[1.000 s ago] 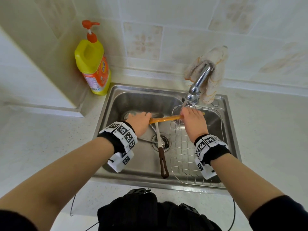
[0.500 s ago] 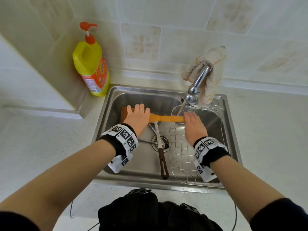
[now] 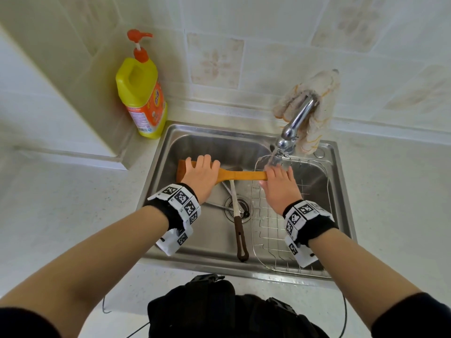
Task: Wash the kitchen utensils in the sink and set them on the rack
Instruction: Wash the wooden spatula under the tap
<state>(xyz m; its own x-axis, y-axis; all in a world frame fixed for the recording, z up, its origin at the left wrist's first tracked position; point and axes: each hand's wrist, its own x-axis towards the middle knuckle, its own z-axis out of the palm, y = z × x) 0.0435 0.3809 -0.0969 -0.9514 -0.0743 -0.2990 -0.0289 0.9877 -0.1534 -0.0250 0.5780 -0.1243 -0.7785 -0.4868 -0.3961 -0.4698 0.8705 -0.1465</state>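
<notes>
A wooden spatula (image 3: 240, 176) lies level across the steel sink (image 3: 340, 191), held above the basin. My left hand (image 3: 201, 174) grips its broad blade end at the left. My right hand (image 3: 279, 185) holds the handle end under the running tap (image 3: 294, 128), fingers wrapped over it. A brown-handled utensil (image 3: 239, 230) lies in the basin over the drain, with a metal utensil (image 3: 217, 206) crossing beneath it. The wire rack (image 3: 271, 230) sits in the sink's right half, under my right hand.
A yellow dish-soap bottle (image 3: 141, 93) with a red pump stands on the counter at the sink's back left corner. A cloth glove (image 3: 314, 106) hangs over the tap. A tiled wall is behind; a ledge juts out at the left.
The spatula slid left: its blade now shows beyond my left hand, whose fingers spread over it. My right hand shifted along the handle and stays under the water stream.
</notes>
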